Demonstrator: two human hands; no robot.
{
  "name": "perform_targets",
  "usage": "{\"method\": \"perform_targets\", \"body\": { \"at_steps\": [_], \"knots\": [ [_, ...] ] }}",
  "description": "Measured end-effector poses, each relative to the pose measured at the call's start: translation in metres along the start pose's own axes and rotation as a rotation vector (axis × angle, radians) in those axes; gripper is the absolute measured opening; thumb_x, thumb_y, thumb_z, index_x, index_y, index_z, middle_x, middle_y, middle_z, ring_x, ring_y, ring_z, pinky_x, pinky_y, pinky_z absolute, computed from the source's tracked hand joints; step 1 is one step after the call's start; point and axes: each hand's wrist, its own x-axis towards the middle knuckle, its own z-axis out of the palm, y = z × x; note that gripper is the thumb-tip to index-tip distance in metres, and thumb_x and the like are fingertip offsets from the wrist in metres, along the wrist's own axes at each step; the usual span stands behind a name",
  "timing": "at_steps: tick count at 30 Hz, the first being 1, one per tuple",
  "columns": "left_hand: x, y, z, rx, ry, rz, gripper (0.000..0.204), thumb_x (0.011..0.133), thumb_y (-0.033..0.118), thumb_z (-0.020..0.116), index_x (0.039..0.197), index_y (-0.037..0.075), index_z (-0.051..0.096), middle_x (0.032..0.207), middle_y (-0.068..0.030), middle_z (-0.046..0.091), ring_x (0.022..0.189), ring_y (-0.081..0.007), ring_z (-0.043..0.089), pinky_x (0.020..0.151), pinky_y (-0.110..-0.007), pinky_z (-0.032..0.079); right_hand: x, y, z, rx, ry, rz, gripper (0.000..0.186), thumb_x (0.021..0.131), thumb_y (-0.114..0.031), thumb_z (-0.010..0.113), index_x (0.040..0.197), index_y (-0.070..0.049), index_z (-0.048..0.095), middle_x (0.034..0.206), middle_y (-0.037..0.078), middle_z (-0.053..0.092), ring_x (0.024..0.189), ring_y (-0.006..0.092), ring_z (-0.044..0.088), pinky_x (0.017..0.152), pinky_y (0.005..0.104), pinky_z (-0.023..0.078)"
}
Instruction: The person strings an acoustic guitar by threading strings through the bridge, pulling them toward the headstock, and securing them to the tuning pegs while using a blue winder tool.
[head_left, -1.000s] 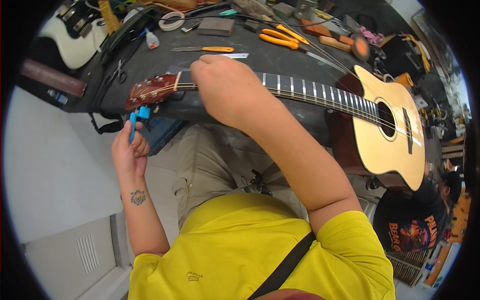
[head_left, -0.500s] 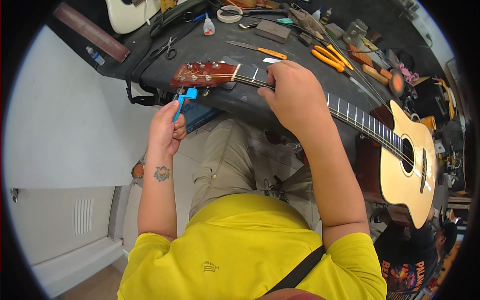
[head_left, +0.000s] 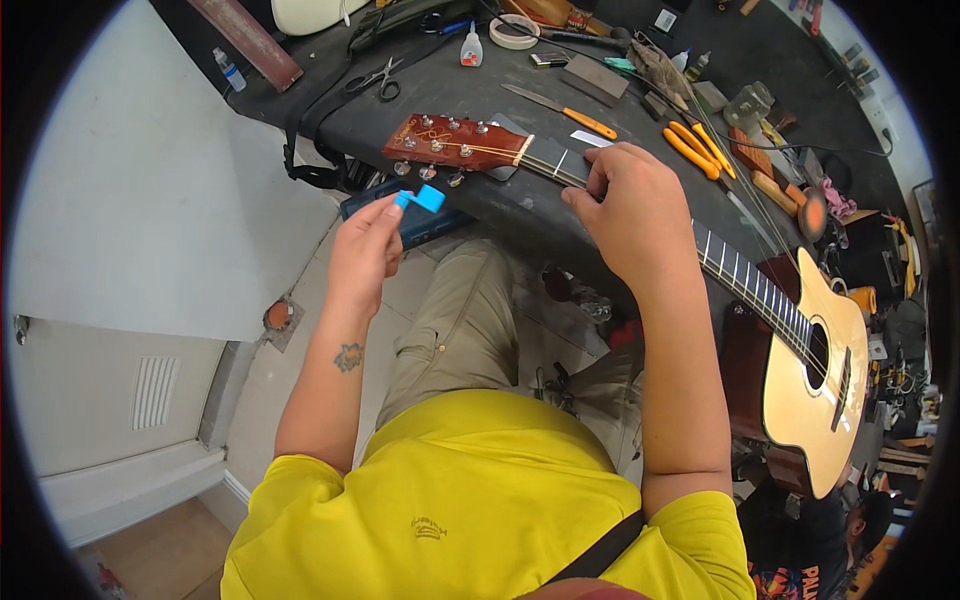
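Observation:
An acoustic guitar point(head_left: 782, 392) with a pale top lies across the bench edge, its reddish-brown headstock point(head_left: 440, 142) toward the left. In my left hand point(head_left: 362, 250) is a blue string winder point(head_left: 428, 198), pinched by its handle. The winder's head sits just below the lower row of tuning pegs point(head_left: 428, 172), apart from them. My right hand point(head_left: 635, 205) is closed over the fretboard point(head_left: 735, 262), with thumb and forefinger at a guitar string point(head_left: 545, 171). Its other fingertips are hidden, as is the stretch of neck under the hand.
On the dark bench point(head_left: 450, 95) lie scissors point(head_left: 380, 82), a knife with an orange handle point(head_left: 585, 122), orange-handled pliers point(head_left: 692, 150), a small glue bottle point(head_left: 471, 48) and a tape roll point(head_left: 514, 32). Loose strings point(head_left: 755, 205) stretch over the right side. Another person point(head_left: 815, 535) is at the lower right.
My left hand has drawn the string winder down, off the lower tuning pegs, and turned it. My right hand stays closed at the neck. The whole view has shifted slightly.

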Motion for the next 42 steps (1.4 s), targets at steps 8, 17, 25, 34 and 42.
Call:
{"method": "perform_targets", "body": {
  "at_steps": [8,17,25,34,42],
  "knots": [
    [-0.023,0.002,0.038,0.75,0.15,0.654,0.034,0.109,0.018,0.072,0.138,0.001,0.076,0.121,-0.0184,0.084,0.105,-0.0332,0.082,0.093,-0.036,0.061,0.002,-0.006,-0.003,-0.098,-0.022,-0.025,0.024,0.09,-0.019,0.083,0.096,0.003,0.076,0.106,0.017,0.074,0.103,0.0389,0.073,0.095,0.049,0.06],
    [-0.023,0.009,0.059,0.932,0.049,0.719,0.034,0.105,0.014,0.074,0.138,0.005,0.077,0.118,-0.0232,0.081,0.099,-0.0374,0.081,0.087,-0.04,0.061,0.0,0.004,-0.004,-0.083,-0.034,-0.001,0.023,0.09,-0.019,0.082,0.099,0.002,0.076,0.109,0.019,0.074,0.107,0.0391,0.074,0.096,0.0497,0.061],
    [0.0,0.004,0.043,0.735,0.121,0.702,0.032,0.112,0.018,0.071,0.136,-0.004,0.076,0.113,-0.0073,0.082,0.099,-0.011,0.07,0.09,-0.029,0.057,0.003,0.013,0.006,0.004,-0.016,-0.115,0.023,0.088,-0.019,0.082,0.101,0.0,0.077,0.11,0.017,0.074,0.111,0.0388,0.074,0.098,0.0499,0.061],
    [0.01,-0.003,0.031,0.594,0.199,0.528,0.033,0.114,0.027,0.069,0.125,-0.002,0.078,0.077,0.0059,0.056,0.067,-0.0021,0.045,0.058,-0.024,0.032,-0.009,0.021,0.011,0.053,0.102,-0.169,0.026,0.088,-0.015,0.082,0.105,0.003,0.074,0.104,0.017,0.073,0.105,0.0372,0.075,0.092,0.0455,0.062],
    [-0.018,-0.016,0.012,0.509,0.1,0.433,0.034,0.117,0.03,0.062,0.121,-0.002,0.073,0.073,0.0084,0.045,0.063,-0.0026,0.038,0.056,-0.024,0.027,-0.083,0.017,0.028,-0.23,0.316,-0.118,0.054,0.095,-0.018,0.074,0.144,0.004,0.064,0.157,0.026,0.06,0.156,0.0466,0.048,0.125,0.081,0.026]
  ]
}}
